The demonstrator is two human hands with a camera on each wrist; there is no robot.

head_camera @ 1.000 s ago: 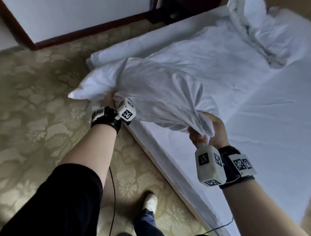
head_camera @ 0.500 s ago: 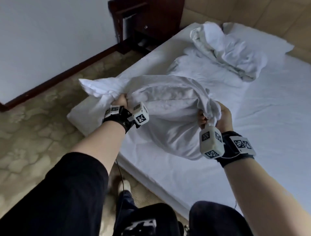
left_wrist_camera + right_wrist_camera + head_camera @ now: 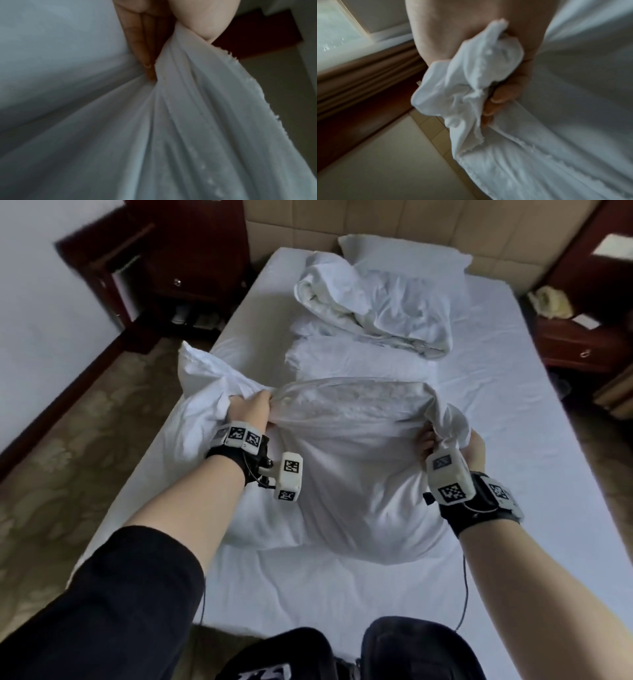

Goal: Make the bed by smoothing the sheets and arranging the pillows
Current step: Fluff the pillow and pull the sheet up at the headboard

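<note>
holding 1 white pillow (image 3: 346,460) by its 2 upper corners above the bed (image 3: 513,440), near the foot end.

item 1, left hand (image 3: 248,410): grip clenched on a bunch of pillowcase cloth at the left corner; the left wrist view shows fingers (image 3: 137,40) and thumb pinching gathered folds that fan out below.

item 2, right hand (image 3: 455,450): grip clenched round the twisted right corner; in the right wrist view a wad of cloth pokes out of the fist, frayed hem showing.

item 3, the pillow: hangs between the 2 hands, top edge stretched taut, lower bulk sagging onto the sheet. judged reason for the hold: gripping both corners lets the filling drop and settle inside the case, and gives control for carrying it up the bed.

item 4, second pillow (image 3: 404,260): lies flat against the headboard (image 3: 342,224), at the head of the bed.

item 5, rumpled duvet (image 3: 373,309): heaped in front of that pillow, partly over it, with more loose folded white bedding below it; not yet spread.

item 6, bottom sheet: creased, lightly wrinkled toward the foot.

item 7, surroundings: dark wooden nightstand (image 3: 178,278) on the left, another on the right, patterned carpet (image 3: 85,457) on the left side.

status, as a judgement: early to middle of the job; the held pillow belongs beside the other at the headboard, but the duvet heap occupies that route and likely needs shifting first.
</note>
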